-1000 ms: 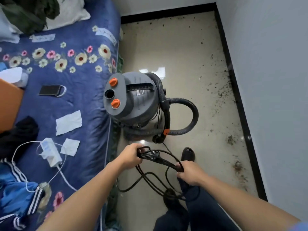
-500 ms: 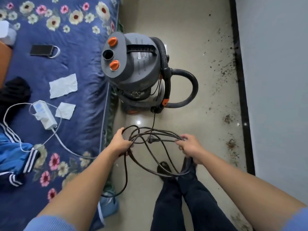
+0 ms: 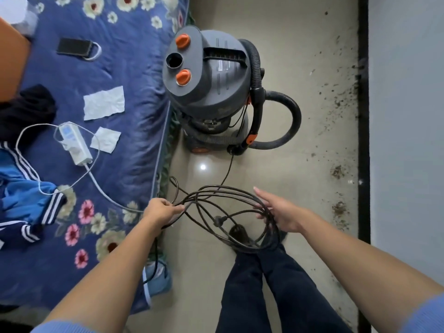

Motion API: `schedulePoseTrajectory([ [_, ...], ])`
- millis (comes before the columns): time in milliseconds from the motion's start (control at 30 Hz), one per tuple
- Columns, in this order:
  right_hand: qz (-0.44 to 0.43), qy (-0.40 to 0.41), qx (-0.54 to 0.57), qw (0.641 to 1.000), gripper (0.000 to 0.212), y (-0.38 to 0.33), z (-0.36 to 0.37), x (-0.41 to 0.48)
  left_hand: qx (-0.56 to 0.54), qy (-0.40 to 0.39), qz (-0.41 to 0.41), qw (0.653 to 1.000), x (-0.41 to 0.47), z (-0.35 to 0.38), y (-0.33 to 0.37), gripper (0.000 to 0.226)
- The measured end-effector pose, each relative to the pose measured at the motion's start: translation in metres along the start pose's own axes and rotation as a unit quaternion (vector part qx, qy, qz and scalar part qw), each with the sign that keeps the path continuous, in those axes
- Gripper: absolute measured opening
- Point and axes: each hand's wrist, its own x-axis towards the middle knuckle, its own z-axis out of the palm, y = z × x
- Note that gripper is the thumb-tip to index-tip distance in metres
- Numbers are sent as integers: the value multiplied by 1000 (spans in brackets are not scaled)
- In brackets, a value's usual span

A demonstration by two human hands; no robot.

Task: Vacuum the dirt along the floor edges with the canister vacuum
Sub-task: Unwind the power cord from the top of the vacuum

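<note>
Cord (image 3: 216,200) loops hang btwn both hands: left hand (image 3: 159,210) grips a bunch of strands, fingers curled; right hand (image 3: 281,213) is flat-open, fingers straight, coil against its palm side. Plug (image 3: 219,221) dangles roughly midway btwn them. Canister vacuum (image 3: 209,75), grey w/ orange knobs, stands just ahead; dirt (image 3: 341,97) runs front-to-back fwd-right of right hand, the nearer one
</note>
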Motion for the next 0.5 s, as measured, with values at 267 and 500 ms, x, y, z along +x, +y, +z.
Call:
schedulePoseTrajectory([
  [267, -60, 139, -154, 976, 57, 5, -10, -4, -70, -26, -116, 990, 5, 17, -33, 46],
  [500, -96, 282, -78, 951, 37, 7, -17, -1, 73, -13, -47, 996, -6, 28, -3, 74],
])
